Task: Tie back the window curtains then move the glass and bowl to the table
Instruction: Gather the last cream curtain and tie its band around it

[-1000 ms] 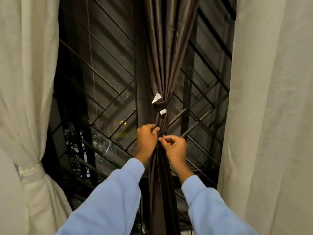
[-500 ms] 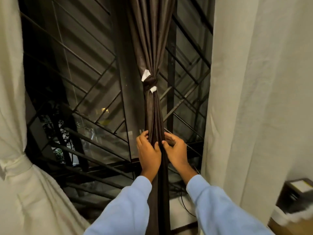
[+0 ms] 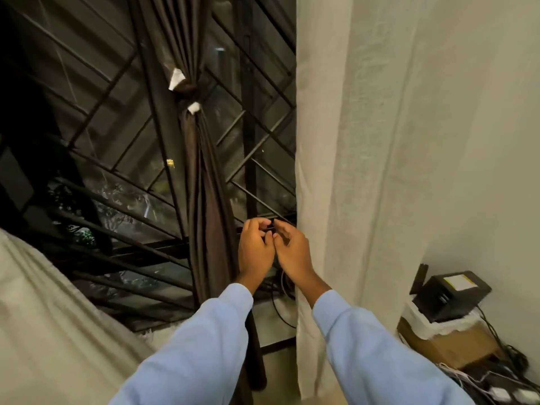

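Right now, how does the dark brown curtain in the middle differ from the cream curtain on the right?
The brown curtain is dark and slightly glossy, while the cream curtain is pale and matte. The brown curtain is gathered into a narrow bundle with a knot. The cream curtain hangs loose, wide and untied. Both hang at the barred window.

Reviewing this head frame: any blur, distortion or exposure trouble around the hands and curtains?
Head view: wide-angle bending tilts the cream curtain and window grille; head view: the pane behind is almost black apart from one small yellow light; head view: left hand and right hand are evenly lit, slightly soft at the fingertips.
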Demonstrator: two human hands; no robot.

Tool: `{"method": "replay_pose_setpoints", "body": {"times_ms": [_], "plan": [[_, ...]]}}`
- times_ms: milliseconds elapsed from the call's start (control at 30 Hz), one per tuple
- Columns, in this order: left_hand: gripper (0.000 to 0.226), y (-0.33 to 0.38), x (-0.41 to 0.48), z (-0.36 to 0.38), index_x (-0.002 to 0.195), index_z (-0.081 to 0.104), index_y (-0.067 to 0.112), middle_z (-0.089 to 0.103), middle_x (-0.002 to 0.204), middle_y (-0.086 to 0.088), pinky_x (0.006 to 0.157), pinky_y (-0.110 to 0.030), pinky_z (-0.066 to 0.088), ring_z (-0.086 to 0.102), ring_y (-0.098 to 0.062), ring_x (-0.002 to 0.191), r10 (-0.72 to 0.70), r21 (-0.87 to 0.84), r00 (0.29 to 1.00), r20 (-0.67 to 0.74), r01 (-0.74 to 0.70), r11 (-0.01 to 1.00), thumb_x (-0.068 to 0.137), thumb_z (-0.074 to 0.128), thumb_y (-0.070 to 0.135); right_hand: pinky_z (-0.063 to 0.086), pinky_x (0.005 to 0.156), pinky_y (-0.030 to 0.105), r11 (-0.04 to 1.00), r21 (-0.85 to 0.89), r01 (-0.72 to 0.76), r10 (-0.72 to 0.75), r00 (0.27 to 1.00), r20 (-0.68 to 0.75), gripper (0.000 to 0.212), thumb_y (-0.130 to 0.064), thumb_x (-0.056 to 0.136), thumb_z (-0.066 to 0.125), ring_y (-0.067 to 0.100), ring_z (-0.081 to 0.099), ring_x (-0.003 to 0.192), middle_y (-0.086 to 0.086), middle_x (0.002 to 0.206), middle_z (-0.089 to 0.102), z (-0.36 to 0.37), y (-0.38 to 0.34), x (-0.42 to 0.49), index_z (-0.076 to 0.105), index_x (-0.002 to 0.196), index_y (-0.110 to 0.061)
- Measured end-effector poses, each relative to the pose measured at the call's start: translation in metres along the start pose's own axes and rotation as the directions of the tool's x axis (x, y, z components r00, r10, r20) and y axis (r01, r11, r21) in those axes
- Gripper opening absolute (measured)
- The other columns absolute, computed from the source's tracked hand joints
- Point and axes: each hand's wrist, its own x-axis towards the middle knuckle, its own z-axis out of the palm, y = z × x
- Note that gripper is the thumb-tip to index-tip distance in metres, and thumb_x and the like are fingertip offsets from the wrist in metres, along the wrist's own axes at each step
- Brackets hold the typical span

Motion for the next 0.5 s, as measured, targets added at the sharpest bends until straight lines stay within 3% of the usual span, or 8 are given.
{"method": "replay_pose_setpoints", "body": {"times_ms": [100,300,433,500], "plan": [[0.021,0.012,-0.016,0.030,0.107,0.059,0.014,0.058,0.108,-0.002,0.080,-0.033,0.052,0.057,-0.008,0.084,-0.034,-0.031,0.999,0.011,0.034,0.999,0.088,0.057,0.005,0.045,0.096,0.012,1.000,-0.003,0.008,-0.008,1.000,0.010,0.038,-0.004,0.097,0.052,0.010,0.060,0.115,0.003,0.127,0.065,-0.032,0.012,-0.006,0.058,0.133,-0.013],[0.041,0.022,-0.022,0.070,0.126,0.055,0.011,0.060,0.124,-0.007,0.093,-0.042,0.051,0.056,-0.019,0.113,-0.104,-0.010,0.993,0.062,0.105,0.994,0.087,0.065,0.011,0.049,0.099,0.025,0.999,0.043,-0.008,0.006,0.999,0.053,0.039,-0.008,0.095,0.058,0.014,0.061,0.117,0.005,0.126,0.065,-0.089,0.031,-0.003,0.055,0.133,-0.012],[0.048,0.028,0.003,0.070,0.131,0.051,0.012,0.056,0.130,-0.008,0.096,-0.042,0.049,0.054,-0.023,0.119,-0.088,0.045,0.991,0.099,0.084,0.995,0.086,0.068,0.018,0.052,0.086,0.026,0.996,0.012,0.087,-0.086,0.994,-0.066,0.034,-0.011,0.092,0.063,0.010,0.060,0.101,0.000,0.116,0.064,-0.103,0.024,0.018,0.056,0.124,-0.017],[0.057,0.034,0.022,0.071,0.138,0.044,0.013,0.051,0.138,-0.007,0.101,-0.042,0.045,0.049,-0.023,0.126,-0.085,0.041,0.988,0.126,0.081,0.996,0.087,0.068,0.023,0.050,0.090,0.026,0.989,-0.056,0.138,-0.145,0.978,-0.147,0.040,-0.015,0.089,0.067,0.011,0.055,0.105,0.000,0.123,0.055,-0.104,0.019,0.038,0.052,0.126,-0.016]]}}
